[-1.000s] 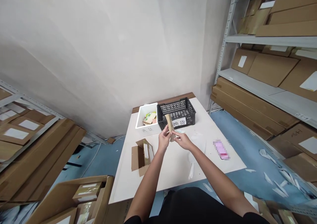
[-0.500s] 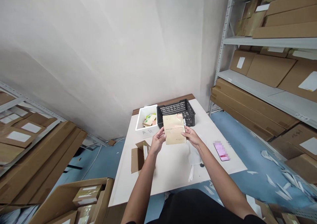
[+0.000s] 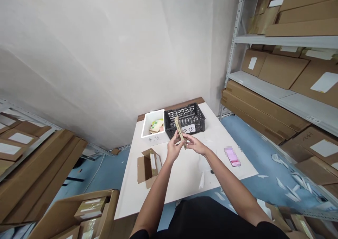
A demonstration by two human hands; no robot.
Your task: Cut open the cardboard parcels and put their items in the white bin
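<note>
Both hands hold a thin tan box (image 3: 180, 130) edge-on above the white table (image 3: 185, 175). My left hand (image 3: 173, 148) grips its lower left side with closed fingers. My right hand (image 3: 194, 145) pinches its lower right side. Just beyond the box stands a black mesh basket (image 3: 196, 115) with a white label, and left of it a white bin (image 3: 148, 124) holding several small packets.
An opened cardboard mailer (image 3: 148, 163) lies on the table's left part, a pink item (image 3: 232, 157) on its right. White scraps lie near the table front. Shelves with flat cartons (image 3: 280, 70) rise at the right. An open carton (image 3: 79, 214) of boxes stands at the lower left.
Half a second ago the box showed its broad printed face to me. It is turned edge-on now, as it was a second ago. Both hands stay on it.
</note>
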